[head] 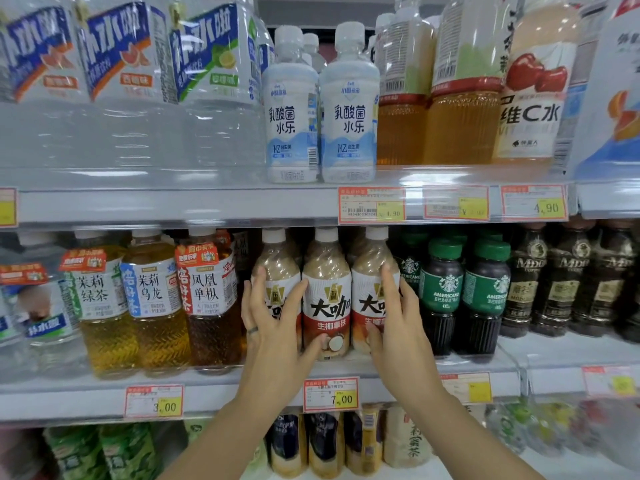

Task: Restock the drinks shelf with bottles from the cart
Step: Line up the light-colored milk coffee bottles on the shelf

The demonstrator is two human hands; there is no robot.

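Observation:
Three beige coconut-latte bottles with white caps and red-and-white labels stand side by side on the middle shelf (381, 367). My left hand (273, 320) is wrapped round the left bottle (277, 268), thumb reaching onto the middle bottle (325, 299). My right hand (398, 323) grips the right bottle (370, 271), fingers along its right side and thumb on its lower front. All three bottles stand upright at the shelf's front edge. No cart is in view.
Tea bottles (152, 299) stand just left of the lattes, green-capped coffee bottles (443, 292) just right. The shelf above carries white lactic drinks (348, 109) and large juice bottles. Price tags (330, 394) line the shelf edges. More bottles fill the shelf below.

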